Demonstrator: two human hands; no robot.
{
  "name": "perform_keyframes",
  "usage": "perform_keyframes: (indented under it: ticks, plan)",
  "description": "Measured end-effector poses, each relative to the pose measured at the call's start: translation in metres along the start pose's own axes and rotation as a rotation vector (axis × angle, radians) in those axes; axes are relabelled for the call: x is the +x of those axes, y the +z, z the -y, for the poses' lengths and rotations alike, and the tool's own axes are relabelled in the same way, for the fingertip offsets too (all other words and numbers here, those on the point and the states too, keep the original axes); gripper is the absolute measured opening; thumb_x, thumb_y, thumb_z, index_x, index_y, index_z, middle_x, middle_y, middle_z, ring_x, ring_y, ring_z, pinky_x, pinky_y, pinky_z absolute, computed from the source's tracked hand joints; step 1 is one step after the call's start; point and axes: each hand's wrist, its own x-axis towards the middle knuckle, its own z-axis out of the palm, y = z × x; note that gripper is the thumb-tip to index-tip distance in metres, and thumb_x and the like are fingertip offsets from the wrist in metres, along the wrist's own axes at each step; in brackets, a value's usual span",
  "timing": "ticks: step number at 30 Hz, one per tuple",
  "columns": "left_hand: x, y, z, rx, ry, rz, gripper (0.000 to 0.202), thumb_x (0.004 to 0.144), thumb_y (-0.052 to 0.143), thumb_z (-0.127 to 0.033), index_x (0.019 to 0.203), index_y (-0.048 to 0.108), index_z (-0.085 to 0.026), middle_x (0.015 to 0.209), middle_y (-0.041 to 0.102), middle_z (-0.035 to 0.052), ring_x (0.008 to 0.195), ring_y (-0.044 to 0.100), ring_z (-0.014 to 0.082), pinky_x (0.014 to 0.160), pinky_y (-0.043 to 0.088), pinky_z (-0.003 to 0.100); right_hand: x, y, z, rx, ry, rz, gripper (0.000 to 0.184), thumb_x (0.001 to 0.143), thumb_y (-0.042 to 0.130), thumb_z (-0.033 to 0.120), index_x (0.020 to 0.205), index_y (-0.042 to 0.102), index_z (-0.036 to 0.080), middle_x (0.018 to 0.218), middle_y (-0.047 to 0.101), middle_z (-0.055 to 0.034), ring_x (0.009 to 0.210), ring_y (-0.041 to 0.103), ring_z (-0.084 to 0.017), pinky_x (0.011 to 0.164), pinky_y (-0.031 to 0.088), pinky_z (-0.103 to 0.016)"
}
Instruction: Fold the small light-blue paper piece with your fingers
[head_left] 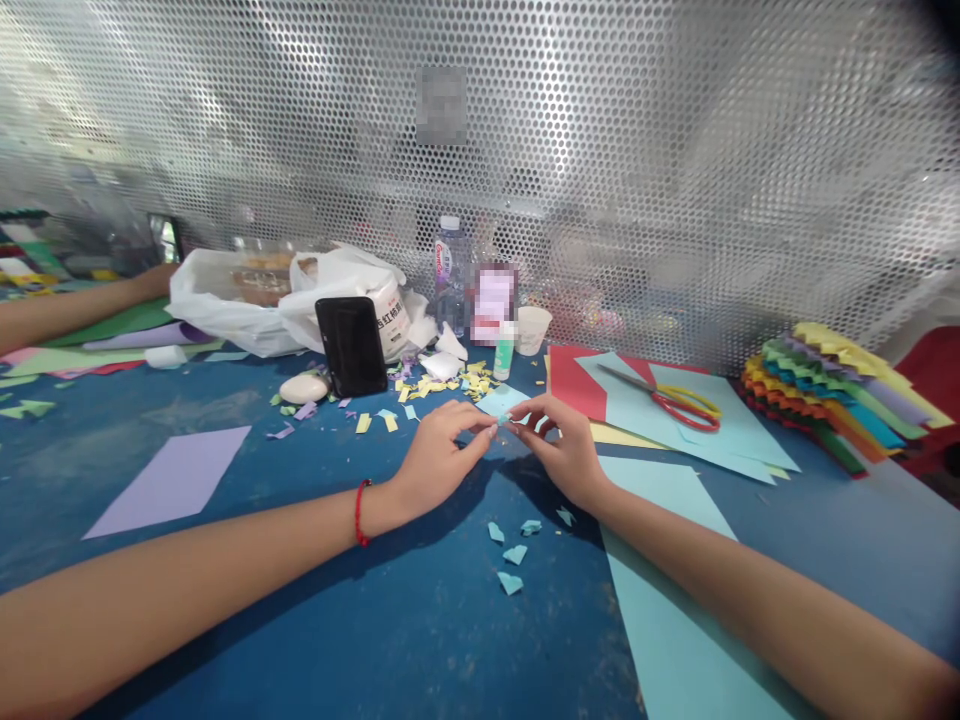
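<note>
Thumb and fingers of my left hand are pinched together, meeting the fingertips of my right hand above the blue table. Between the two hands is a small light-blue paper piece, partly covered by the fingers. Both hands appear to grip it. Just behind them lies a larger light-blue paper scrap. Several small folded light-blue paper pieces are scattered on the table in front. A large light-blue sheet extends beneath my right forearm.
Red-and-yellow-handled scissors rest on coloured paper at right, near a pleated rainbow paper stack. Behind are a glue stick, paper cup, bottle, black phone and white bags. Another person's arm is at left.
</note>
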Motion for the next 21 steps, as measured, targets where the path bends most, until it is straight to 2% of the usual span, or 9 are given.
perform_keyframes:
  ticks: [4, 10, 16, 21]
  plan:
    - [-0.0001, -0.0003, -0.0010, 0.007, -0.001, 0.002, 0.018, 0.093, 0.055, -0.024, 0.086, 0.071, -0.018, 0.081, 0.070, 0.0029, 0.080, 0.059, 0.0182, 0.075, 0.044, 0.033, 0.0005, -0.0007, 0.0006, -0.015, -0.066, 0.028, 0.007, 0.087, 0.064, 0.019, 0.086, 0.070, 0.022, 0.081, 0.066, -0.0022, 0.067, 0.060, -0.013, 0.057, 0.048, -0.023]
    - [0.0004, -0.0001, -0.0016, 0.009, -0.009, 0.000, 0.018, 0.093, 0.055, -0.024, 0.086, 0.070, -0.018, 0.081, 0.069, 0.0029, 0.080, 0.059, 0.0182, 0.075, 0.044, 0.032, -0.0003, -0.0006, 0.0004, -0.028, -0.019, 0.008, 0.006, 0.086, 0.067, 0.024, 0.091, 0.069, 0.021, 0.085, 0.067, -0.0028, 0.067, 0.060, -0.013, 0.057, 0.049, -0.024]
    - [0.0004, -0.0003, -0.0012, 0.003, -0.011, -0.005, 0.018, 0.093, 0.055, -0.024, 0.085, 0.070, -0.017, 0.080, 0.069, 0.0029, 0.080, 0.060, 0.0180, 0.075, 0.045, 0.032, 0.0004, -0.0006, -0.0014, -0.003, -0.048, 0.032, 0.004, 0.085, 0.067, 0.019, 0.086, 0.071, 0.021, 0.084, 0.065, -0.0026, 0.067, 0.060, -0.012, 0.056, 0.049, -0.023]
    - [0.0003, 0.0002, -0.0014, 0.002, -0.015, -0.007, 0.018, 0.093, 0.055, -0.024, 0.085, 0.070, -0.017, 0.080, 0.069, 0.0031, 0.080, 0.060, 0.0182, 0.074, 0.045, 0.032, 0.0003, -0.0001, -0.0032, 0.013, -0.049, 0.029, 0.004, 0.086, 0.067, 0.022, 0.085, 0.071, 0.021, 0.085, 0.065, -0.0029, 0.066, 0.059, -0.012, 0.056, 0.049, -0.023]
